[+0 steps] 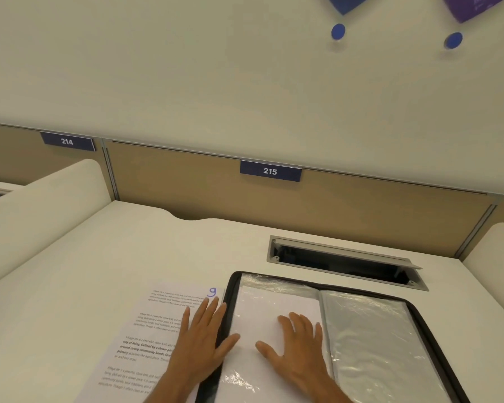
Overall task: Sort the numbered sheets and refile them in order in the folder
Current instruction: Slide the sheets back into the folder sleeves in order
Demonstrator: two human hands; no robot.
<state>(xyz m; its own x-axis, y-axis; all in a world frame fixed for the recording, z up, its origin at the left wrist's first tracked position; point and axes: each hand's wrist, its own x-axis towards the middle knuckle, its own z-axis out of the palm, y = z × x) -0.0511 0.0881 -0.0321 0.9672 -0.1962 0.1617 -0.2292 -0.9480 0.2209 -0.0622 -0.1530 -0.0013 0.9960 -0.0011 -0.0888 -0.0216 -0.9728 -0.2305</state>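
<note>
Head view: black-edged folder (419, 309) lies open on the white desk (70, 271), clear plastic sleeves showing. Left hand (200, 341) flat, fingers straight and spread, resting on a printed sheet (146, 338) just left of the folder, thumb reaching over the folder's edge. That sheet bears a handwritten blue "9" at its top right corner; the body text is too small to read. Right hand (298, 347) flat, fingers straight, pressing on the left sleeve page (262, 309). Partition labels read "214" (67, 141) and "215" (270, 171). Cable slot (346, 261) behind the folder.
</note>
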